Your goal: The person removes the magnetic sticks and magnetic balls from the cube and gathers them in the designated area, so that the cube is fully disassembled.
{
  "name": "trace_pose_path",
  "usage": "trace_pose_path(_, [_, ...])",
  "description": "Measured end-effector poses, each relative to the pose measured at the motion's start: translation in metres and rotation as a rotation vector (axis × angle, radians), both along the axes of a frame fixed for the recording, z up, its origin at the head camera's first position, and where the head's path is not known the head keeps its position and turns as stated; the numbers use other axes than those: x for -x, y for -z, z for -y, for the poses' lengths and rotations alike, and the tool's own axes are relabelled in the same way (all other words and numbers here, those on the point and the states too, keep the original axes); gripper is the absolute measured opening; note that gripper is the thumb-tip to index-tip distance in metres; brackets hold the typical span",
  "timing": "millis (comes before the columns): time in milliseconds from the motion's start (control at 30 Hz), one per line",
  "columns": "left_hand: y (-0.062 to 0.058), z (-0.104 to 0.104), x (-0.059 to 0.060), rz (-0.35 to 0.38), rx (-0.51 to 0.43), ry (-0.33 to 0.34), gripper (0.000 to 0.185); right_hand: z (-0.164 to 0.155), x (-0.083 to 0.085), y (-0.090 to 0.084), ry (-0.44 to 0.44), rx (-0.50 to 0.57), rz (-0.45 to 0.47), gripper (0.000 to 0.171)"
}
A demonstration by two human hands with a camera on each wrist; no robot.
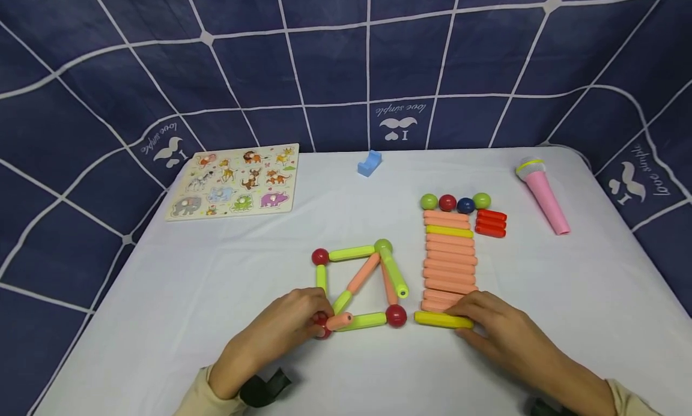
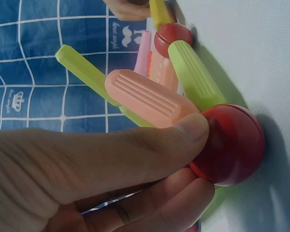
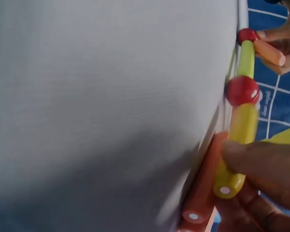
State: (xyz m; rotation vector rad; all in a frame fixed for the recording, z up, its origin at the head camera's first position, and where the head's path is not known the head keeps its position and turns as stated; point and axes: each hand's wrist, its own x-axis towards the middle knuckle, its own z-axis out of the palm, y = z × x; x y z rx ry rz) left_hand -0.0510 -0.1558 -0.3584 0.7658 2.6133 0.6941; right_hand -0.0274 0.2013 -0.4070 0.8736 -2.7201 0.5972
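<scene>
A square frame of green sticks (image 1: pixel 351 253) and balls lies on the white table (image 1: pixel 162 296), crossed by salmon diagonals (image 1: pixel 363 272). My left hand (image 1: pixel 319 317) pinches a short salmon stick (image 1: pixel 339 321) at the frame's near-left red ball (image 1: pixel 322 331). In the left wrist view my thumb (image 2: pixel 135 150) presses that salmon stick (image 2: pixel 150 99) beside the red ball (image 2: pixel 229 145). My right hand (image 1: pixel 459 314) grips a yellow stick (image 1: pixel 440 320) lying just right of the near-right red ball (image 1: pixel 396 315). The right wrist view shows the yellow stick (image 3: pixel 237 150) under my thumb (image 3: pixel 261 164).
A row of salmon sticks (image 1: pixel 449 260) with one yellow one lies at right, topped by several balls (image 1: pixel 454 202) and red short sticks (image 1: pixel 491 223). An animal puzzle board (image 1: pixel 232 182), a blue block (image 1: pixel 369 162) and a pink toy microphone (image 1: pixel 543 195) sit further back.
</scene>
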Motion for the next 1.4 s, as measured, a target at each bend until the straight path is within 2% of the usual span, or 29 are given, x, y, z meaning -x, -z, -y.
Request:
trace_pose_path(167, [0.0, 0.0, 0.0, 0.004, -0.001, -0.005, 0.019, -0.001, -0.002, 0.001, 0.067, -0.037, -0.001, 0.048])
trace_pose_path(400, [0.0, -0.001, 0.001, 0.008, -0.006, -0.005, 0.019, -0.002, -0.002, 0.004, 0.066, -0.044, -0.022, 0.043])
trace_pose_path(533, [0.0, -0.001, 0.001, 0.002, -0.004, -0.007, 0.019, 0.005, 0.001, -0.005, 0.078, -0.02, 0.06, 0.037])
trace_pose_path(600, [0.0, 0.0, 0.001, 0.003, -0.005, -0.008, 0.019, 0.011, 0.006, -0.015, 0.068, 0.038, 0.112, 0.037])
trace_pose_path(733, [0.001, 0.0, 0.002, 0.009, -0.009, -0.003, 0.019, 0.029, 0.024, -0.035, -0.01, 0.177, 0.205, 0.048])
trace_pose_path(867, [0.001, 0.0, 0.002, 0.007, -0.007, 0.009, 0.019, 0.051, 0.044, -0.047, -0.084, 0.172, 0.3, 0.052])
trace_pose_path(967, [0.001, 0.0, 0.002, 0.002, -0.006, 0.021, 0.018, 0.065, 0.055, -0.048, -0.13, 0.119, 0.31, 0.051])
trace_pose_path(1100, [0.001, -0.001, 0.003, -0.002, -0.003, 0.027, 0.018, 0.074, 0.062, -0.046, -0.161, 0.097, 0.262, 0.05])
trace_pose_path(1167, [0.001, -0.001, 0.003, -0.003, -0.001, 0.027, 0.019, 0.075, 0.065, -0.044, -0.165, 0.11, 0.258, 0.049])
trace_pose_path(1400, [0.001, 0.001, 0.002, -0.017, -0.009, 0.032, 0.018, 0.073, 0.069, -0.042, -0.179, 0.223, 0.34, 0.044])
